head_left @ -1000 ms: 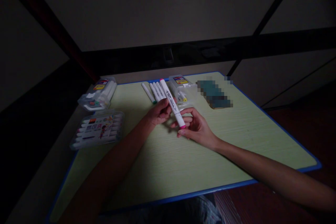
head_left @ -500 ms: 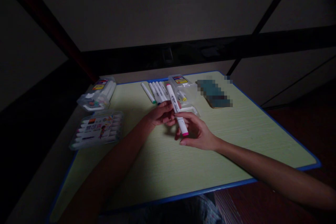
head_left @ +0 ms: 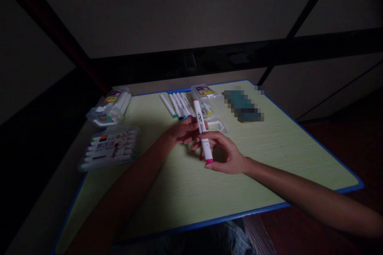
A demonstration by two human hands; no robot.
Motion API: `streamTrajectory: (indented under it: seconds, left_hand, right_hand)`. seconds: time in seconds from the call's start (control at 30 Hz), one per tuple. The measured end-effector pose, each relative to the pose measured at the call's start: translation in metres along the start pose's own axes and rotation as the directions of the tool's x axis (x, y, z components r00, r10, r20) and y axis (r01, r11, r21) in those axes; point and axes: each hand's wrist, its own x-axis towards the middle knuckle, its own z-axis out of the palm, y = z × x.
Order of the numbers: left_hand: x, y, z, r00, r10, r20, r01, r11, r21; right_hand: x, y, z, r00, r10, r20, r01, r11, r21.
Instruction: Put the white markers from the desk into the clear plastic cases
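Observation:
A white marker [head_left: 202, 129] with pink ends is held tilted above the table [head_left: 239, 191], its far end leaning slightly left. My left hand [head_left: 184, 131] grips it near the middle, the thumb against its side. My right hand [head_left: 223, 151] has its fingers on the lower half and the thumb at the near pink end. Some of the fingers of both hands are hidden behind the marker. Beyond my left hand, several white markers [head_left: 179, 103] lie side by side. Just past the held marker stands an opened clear case [head_left: 214, 101] with a yellow-ended marker [head_left: 206, 108] in it.
At the left edge of the table are a clear case of markers [head_left: 115, 105] with a handle and a flat marker case [head_left: 109, 149] with a printed front. A blurred teal object [head_left: 243, 105] lies at the back right. A dark wall stands behind.
The marker has turned more upright in my hands, its far end shifting right and its near end coming lower and closer. My right thumb now touches the near end.

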Motion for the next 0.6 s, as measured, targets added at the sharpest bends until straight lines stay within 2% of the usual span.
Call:
streamTrajectory:
  seconds: [0.13,0.3,0.43,0.6]
  left_hand:
    - [-0.0014,-0.0002,0.0002,0.999,-0.042,-0.011,0.042,0.999,0.019]
    - [0.0003,-0.0001,0.0008,0.998,-0.029,-0.054,0.030,0.999,0.020]
    - [0.0027,-0.0008,-0.0017,0.997,-0.030,-0.074,0.032,0.999,0.024]
    - [0.0030,0.0012,-0.0011,0.993,-0.023,-0.118,0.025,1.000,0.012]
  right_hand:
    - [-0.0022,-0.0001,0.0004,1.000,-0.007,-0.016,0.006,0.995,-0.096]
    - [-0.0006,-0.0075,0.0018,0.998,-0.047,-0.041,0.039,0.983,-0.179]
    - [-0.0024,-0.0085,0.0038,0.996,-0.068,-0.062,0.055,0.982,-0.181]
    - [-0.0065,-0.0050,0.0047,0.987,-0.088,-0.134,0.074,0.992,-0.107]
